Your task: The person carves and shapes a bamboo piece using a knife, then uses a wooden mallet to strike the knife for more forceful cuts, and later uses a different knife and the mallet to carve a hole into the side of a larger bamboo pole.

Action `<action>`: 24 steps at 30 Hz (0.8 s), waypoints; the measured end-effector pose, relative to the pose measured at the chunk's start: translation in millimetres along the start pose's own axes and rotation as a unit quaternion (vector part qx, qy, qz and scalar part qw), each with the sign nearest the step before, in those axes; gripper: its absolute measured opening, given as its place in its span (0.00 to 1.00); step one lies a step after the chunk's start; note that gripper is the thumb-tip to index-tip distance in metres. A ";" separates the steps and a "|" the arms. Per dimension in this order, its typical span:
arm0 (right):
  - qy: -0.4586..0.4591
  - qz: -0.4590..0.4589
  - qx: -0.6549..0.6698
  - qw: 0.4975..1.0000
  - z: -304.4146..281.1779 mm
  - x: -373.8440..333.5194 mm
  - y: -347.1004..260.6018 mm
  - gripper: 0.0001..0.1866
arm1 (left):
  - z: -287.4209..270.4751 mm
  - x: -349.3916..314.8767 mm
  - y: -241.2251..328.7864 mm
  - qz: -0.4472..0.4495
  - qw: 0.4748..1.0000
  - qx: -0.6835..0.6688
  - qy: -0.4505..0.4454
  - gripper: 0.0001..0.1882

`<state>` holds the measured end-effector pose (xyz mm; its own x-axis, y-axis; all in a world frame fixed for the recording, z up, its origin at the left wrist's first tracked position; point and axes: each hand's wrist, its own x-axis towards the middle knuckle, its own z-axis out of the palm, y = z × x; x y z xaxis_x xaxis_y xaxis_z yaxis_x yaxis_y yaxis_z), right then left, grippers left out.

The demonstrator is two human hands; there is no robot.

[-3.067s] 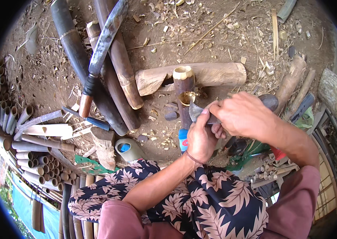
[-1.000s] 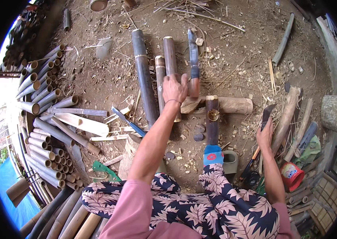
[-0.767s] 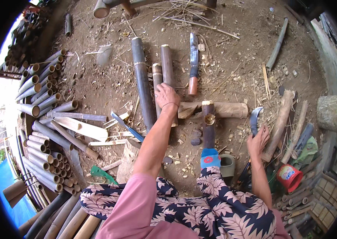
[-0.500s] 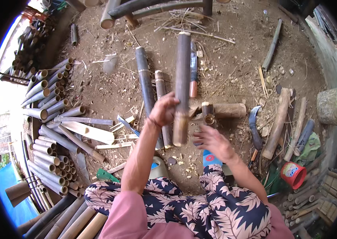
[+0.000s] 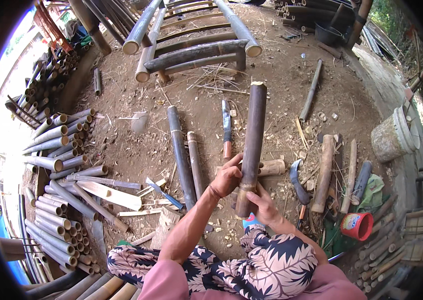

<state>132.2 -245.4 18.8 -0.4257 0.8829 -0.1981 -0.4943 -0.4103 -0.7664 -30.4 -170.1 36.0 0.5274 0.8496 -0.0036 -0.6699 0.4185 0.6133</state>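
A dark brown bamboo segment (image 5: 254, 130) stands nearly upright in front of me, its pale cut rim at the top. My left hand (image 5: 228, 177) is closed around its lower part from the left, partly hidden behind it. Lower down, my right hand (image 5: 265, 206) grips the same segment near its bottom end, the thumb lying against its side. To the left on the ground lie a long dark bamboo pole (image 5: 180, 150) and a thinner one (image 5: 195, 160). Beyond my hands rests a machete-like knife (image 5: 227, 127) with a brown handle. A short log (image 5: 273, 168) lies behind the segment.
Bamboo tubes (image 5: 51, 210) are stacked at the left. A bamboo frame (image 5: 196, 52) stands at the far side. On the right are a curved blade (image 5: 296, 181), a thick log (image 5: 324, 172), a red tub (image 5: 356, 226) and a dirty pale bucket (image 5: 391, 137). Chips litter the dirt floor.
The bamboo segment has shifted right, carried by my left hand. My right hand, apart from it before, now holds its lower end. The view has tilted up, showing more of the bamboo frame.
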 end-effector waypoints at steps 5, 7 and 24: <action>0.052 -0.050 -0.357 0.932 21.0 -17.2 -5.1 0.36 | -1.1 -4.0 4.1 0.044 0.988 0.040 0.146 0.32; -0.004 -0.026 -0.285 0.958 -7.4 -21.9 15.1 0.36 | 12.9 8.3 17.4 0.029 0.972 0.121 0.199 0.31; -0.051 -0.104 -0.415 0.903 -66.9 18.6 3.9 0.37 | 66.4 33.3 75.3 0.088 0.916 0.364 0.146 0.15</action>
<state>173.0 -215.2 -28.7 -0.4768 0.8786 0.0272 0.1483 0.1109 -0.9827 -28.5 -131.7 134.5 0.2124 0.9772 -0.0004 -0.1485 0.0326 0.9884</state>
